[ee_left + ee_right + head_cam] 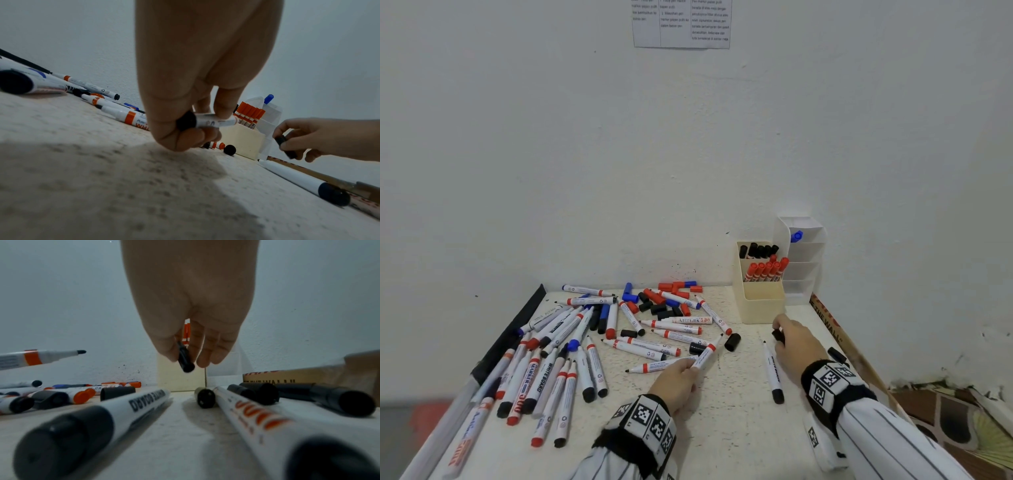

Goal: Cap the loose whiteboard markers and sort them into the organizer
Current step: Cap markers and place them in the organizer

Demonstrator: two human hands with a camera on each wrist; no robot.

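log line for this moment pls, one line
left hand: grips uncapped marker | right hand: pinches black cap | organizer: red, black markers in | stage: capping not yet done

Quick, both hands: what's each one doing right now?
Left hand: grips an uncapped marker, its tip pointing away.
Right hand: pinches a loose black cap.

The organizer (758, 305) is cream, beside a translucent white rack (804, 270). Red-capped markers (767, 270) and black-capped markers (758, 250) fill it. The tabletop (722, 421) is off-white and speckled. Both sleeves (887, 442) are white with thin dark stripes; the wristbands (828, 382) are black with black-and-white square codes.
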